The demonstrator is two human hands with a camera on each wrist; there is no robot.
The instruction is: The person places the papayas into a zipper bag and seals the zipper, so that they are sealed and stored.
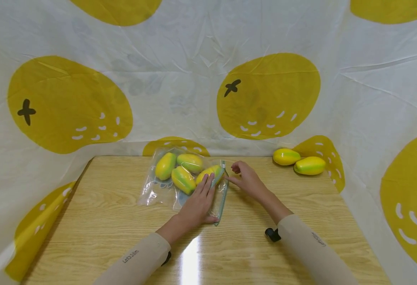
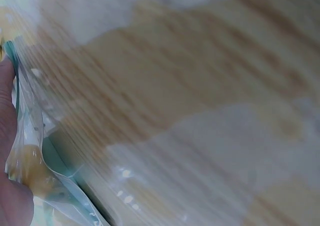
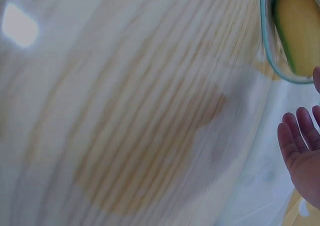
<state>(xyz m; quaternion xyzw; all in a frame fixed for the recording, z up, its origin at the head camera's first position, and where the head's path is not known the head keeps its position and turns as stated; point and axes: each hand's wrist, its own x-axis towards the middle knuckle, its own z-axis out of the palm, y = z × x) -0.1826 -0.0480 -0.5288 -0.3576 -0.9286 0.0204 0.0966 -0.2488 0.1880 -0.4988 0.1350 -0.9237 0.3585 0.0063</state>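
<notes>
A clear zip bag (image 1: 162,198) with a teal edge lies on the table, holding several yellow-green papaya-like fruits (image 1: 183,180). Across the bag's right part rests my left hand (image 1: 198,204), fingers straight over the rightmost fruit (image 1: 208,174) and thumb at the near end of the teal edge. The left wrist view shows this thumb (image 2: 16,203) against the bag's gaping rim (image 2: 55,158). By the far end of that edge is my right hand (image 1: 249,181), its fingers loosely bent around nothing. One fingertip comes close to the rim; whether it touches, I cannot tell.
Two more of these fruits (image 1: 309,166) lie at the back right of the wooden table (image 1: 265,261). A white cloth with large yellow fruit prints (image 1: 174,103) hangs behind and at both sides. Small black devices (image 1: 273,234) sit at the wrists.
</notes>
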